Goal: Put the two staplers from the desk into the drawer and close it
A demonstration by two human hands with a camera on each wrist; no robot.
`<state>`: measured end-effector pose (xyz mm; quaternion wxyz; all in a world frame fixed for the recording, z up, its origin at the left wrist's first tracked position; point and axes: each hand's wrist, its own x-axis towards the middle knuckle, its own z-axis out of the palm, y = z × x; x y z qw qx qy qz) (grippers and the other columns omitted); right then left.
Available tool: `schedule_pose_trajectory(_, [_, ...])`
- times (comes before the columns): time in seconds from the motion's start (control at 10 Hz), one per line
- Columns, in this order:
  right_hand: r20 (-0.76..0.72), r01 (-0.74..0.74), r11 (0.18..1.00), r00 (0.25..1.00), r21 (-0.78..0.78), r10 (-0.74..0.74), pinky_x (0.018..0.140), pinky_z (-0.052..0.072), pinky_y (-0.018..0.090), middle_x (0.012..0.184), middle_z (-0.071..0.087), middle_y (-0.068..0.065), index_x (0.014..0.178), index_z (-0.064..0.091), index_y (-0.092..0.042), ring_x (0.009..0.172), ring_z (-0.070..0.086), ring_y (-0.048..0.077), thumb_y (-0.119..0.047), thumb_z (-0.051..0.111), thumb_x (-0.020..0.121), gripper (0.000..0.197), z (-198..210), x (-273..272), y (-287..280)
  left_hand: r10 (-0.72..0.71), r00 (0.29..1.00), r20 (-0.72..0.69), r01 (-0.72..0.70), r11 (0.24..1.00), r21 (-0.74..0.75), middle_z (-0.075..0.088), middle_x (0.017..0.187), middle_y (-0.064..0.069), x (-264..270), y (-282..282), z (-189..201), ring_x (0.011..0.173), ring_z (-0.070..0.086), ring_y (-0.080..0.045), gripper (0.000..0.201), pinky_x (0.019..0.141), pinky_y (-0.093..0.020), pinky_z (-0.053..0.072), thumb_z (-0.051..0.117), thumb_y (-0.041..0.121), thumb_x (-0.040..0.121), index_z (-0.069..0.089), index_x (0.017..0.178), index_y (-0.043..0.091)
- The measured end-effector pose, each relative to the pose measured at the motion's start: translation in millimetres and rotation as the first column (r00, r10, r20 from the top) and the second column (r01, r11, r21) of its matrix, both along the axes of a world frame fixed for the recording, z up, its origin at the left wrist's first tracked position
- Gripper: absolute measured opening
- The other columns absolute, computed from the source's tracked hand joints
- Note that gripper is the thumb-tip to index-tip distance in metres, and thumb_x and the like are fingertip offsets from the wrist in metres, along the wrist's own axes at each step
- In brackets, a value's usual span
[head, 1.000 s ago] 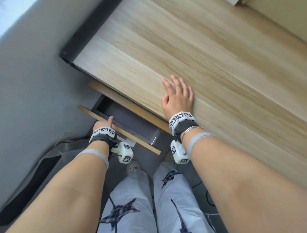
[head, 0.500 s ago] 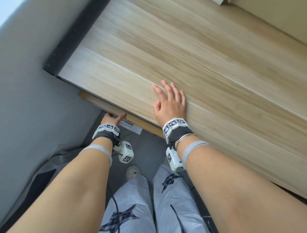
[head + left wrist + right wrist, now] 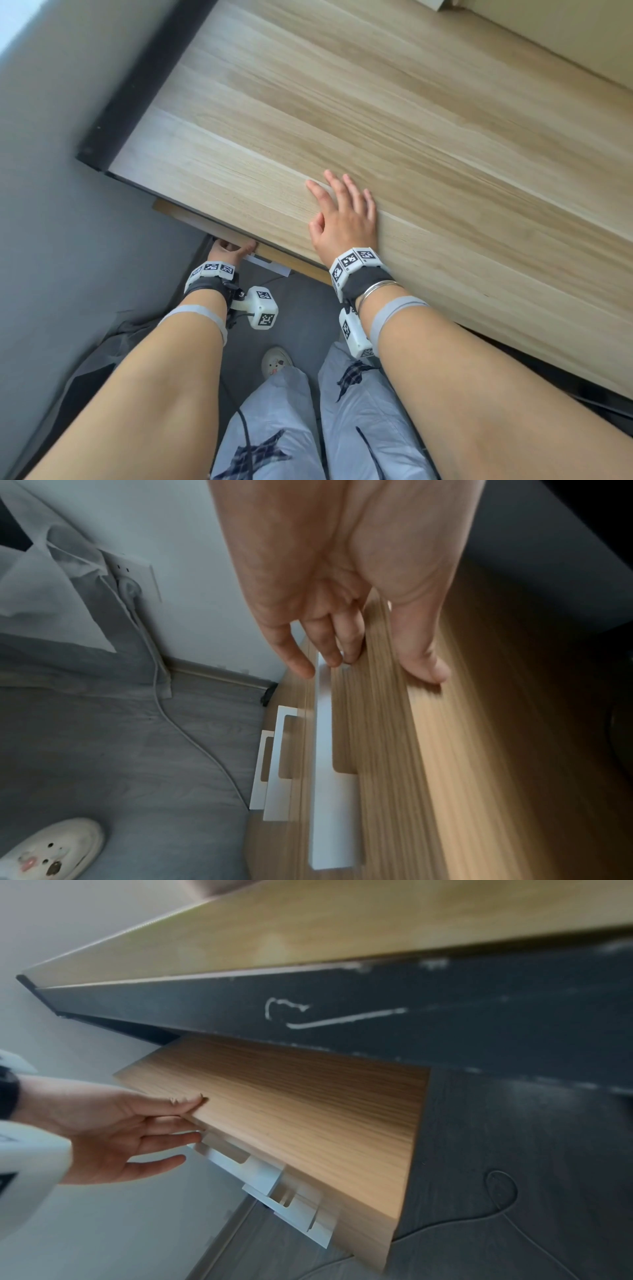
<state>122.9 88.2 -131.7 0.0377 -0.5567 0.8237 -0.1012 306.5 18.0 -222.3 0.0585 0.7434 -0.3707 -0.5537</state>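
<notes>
A: Item one, drawer (image 3: 301, 1118): how is it sitting?

B: One wooden front, lying almost flush under the surface (image 3: 376, 120). Three white handles are showing down the drawer stack. Staplers: none in view; I cannot tell where they are lying.

A: Hands?

B: Two. The left hand (image 3: 342, 601), fingers straight and slightly spread, is pressing the drawer front beside the top white handle (image 3: 323, 750). The right hand (image 3: 344, 222) is lying flat, fingers loosely spread, on the surface just above the drawer.

A: Writing?

B: Only white scrawls on the dark rail (image 3: 342, 1012) above the drawer, unreadable. Grey floor (image 3: 120, 750) is lying bare below the drawer, with one white shoe (image 3: 275, 361).
</notes>
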Motion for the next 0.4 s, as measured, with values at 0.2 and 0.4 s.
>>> schedule_pose_trajectory(0.2, [0.040,-0.004,0.999,0.999,0.042,0.003,0.117,0.022,0.047,0.153,0.039,-0.007,0.137,0.044,-0.040,0.144,0.033,0.021,-0.026,0.048,0.082,0.057,4,-1,2,-0.158,0.986,-0.048,0.162,0.982,0.095,0.046,0.144,-0.015,8,-2,10,0.125,0.051,-0.034,0.075,0.103,-0.044,0.048,0.066,0.036,0.082,0.036,0.142,0.004])
schedule_pose_trajectory(0.4, [0.106,-0.024,0.998,0.994,0.059,0.018,0.119,0.017,0.047,0.155,0.036,-0.007,0.138,0.043,-0.038,0.146,0.028,0.020,-0.023,0.047,0.084,0.056,11,-2,4,-0.396,0.908,0.134,0.392,0.918,0.058,0.053,0.139,-0.018,6,2,44,0.124,0.054,-0.032,0.055,0.106,-0.041,0.045,0.059,0.031,0.089,0.049,0.134,0.001])
